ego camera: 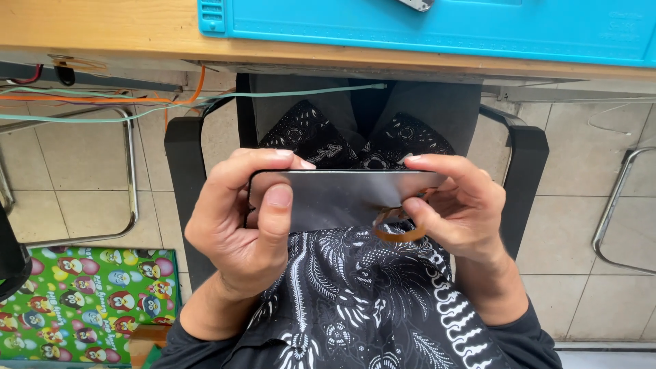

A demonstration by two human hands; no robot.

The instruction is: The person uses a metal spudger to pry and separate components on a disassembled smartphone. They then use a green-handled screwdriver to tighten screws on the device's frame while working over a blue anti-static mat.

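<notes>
The person sits on a black chair (184, 178) below the near edge of a wooden table (102, 31), holding a flat grey panel with a dark rim, shaped like a phone (342, 195), over the lap. The panel is held level and crosswise, above the black-and-white patterned cloth (355, 294) that covers the thighs, and it touches neither the table nor the chair.

The left hand (242, 222) grips the panel's left end: its fingers (273, 157) curl over the far edge and the thumb presses flat on the near face. The right hand (458, 205) clasps the right end, with the forefinger along the far edge and the thumb on the near side. Just under that thumb a thin amber loop, like a flat ribbon cable (396, 229), curls down from the panel's lower edge.

On the table, near its near edge, lies a blue work mat (424, 24). Orange and pale green wires (102, 102) run under the table at the left. A sheet printed with cartoon birds (89, 301) lies on the tiled floor (581, 178) to the left.
</notes>
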